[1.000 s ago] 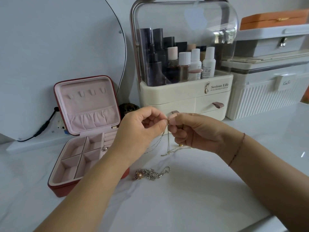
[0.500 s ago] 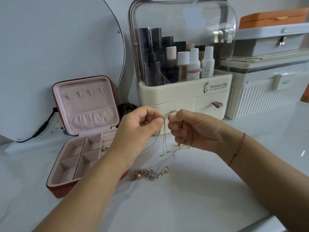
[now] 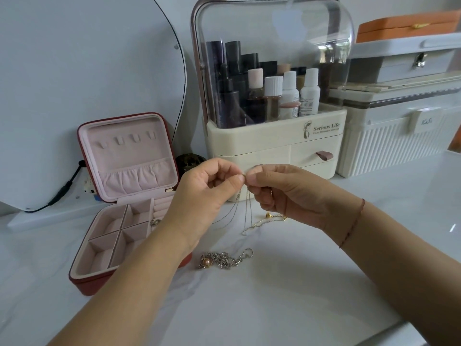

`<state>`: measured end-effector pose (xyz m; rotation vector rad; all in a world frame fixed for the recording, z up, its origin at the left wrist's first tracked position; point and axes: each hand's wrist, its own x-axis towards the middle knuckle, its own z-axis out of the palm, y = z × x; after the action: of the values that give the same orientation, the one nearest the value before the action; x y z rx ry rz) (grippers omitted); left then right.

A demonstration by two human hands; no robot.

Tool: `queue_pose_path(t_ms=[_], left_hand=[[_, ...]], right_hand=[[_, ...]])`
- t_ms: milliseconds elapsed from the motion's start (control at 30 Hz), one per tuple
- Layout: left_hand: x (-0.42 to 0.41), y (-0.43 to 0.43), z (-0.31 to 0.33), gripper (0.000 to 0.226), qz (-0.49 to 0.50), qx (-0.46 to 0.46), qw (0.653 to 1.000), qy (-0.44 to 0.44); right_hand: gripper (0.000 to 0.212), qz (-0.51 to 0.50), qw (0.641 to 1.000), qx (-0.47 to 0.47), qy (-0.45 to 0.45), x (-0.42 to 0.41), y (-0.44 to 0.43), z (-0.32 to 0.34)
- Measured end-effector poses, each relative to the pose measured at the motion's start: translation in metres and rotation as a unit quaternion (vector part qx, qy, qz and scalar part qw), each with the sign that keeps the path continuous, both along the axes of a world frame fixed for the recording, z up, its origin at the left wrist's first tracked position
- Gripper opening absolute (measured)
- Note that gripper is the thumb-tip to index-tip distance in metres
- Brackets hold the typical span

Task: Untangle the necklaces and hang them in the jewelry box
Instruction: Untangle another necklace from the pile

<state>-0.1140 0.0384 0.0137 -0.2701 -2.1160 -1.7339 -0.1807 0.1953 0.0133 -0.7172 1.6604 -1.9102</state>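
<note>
Starting at the left, we note a round mirror standing at the back of the white bench, with a black cable at its foot. Just in front sits the red jewelry box, open, its lid upright. The pink lid lining carries a row of hooks, all bare, above a gathered pocket. A small metal piece lies in the tray by the dividers.

Right of the box, the left hand and right hand are raised above the bench, fingertips nearly touching. Each pinches the thin chain between thumb and forefinger, the remaining fingers curled. The chain's strands hang from the pinch down to the bench. Beneath the right hand lies a gold necklace with a bead; we cannot tell whether it is tangled with the held chain. Nearer the camera, a silver necklace with a pearl lies bunched on the bench, apart from both hands.

Behind the hands stands a cream cosmetics organizer with a clear cover. At the far right is a white ribbed case, with an orange box stacked above.
</note>
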Motion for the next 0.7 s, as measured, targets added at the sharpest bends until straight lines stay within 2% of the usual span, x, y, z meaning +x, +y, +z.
queue_pose_path(t_ms=[100,200,500,700], left_hand=[[-0.0010,0.0002,-0.0021,0.011,-0.001,-0.009,1.000,-0.016],[-0.0018,-0.0009,-0.0030,0.010,0.011,-0.017,1.000,-0.021],[0.0030,-0.0013,0.0035,0.005,0.078,-0.146,0.985,0.055],[0.0034,-0.0011,0.0026,0.007,0.080,-0.143,0.986,0.042]], right_hand=[[0.013,-0.005,1.000,0.012,0.020,-0.0002,-0.0004,0.0000],[0.008,-0.011,0.999,0.016,0.027,-0.0015,-0.0003,-0.0001],[0.013,-0.017,0.999,0.032,0.033,-0.0029,0.0003,-0.0004],[0.019,-0.032,0.997,0.047,0.060,-0.0021,0.0004,-0.0004]])
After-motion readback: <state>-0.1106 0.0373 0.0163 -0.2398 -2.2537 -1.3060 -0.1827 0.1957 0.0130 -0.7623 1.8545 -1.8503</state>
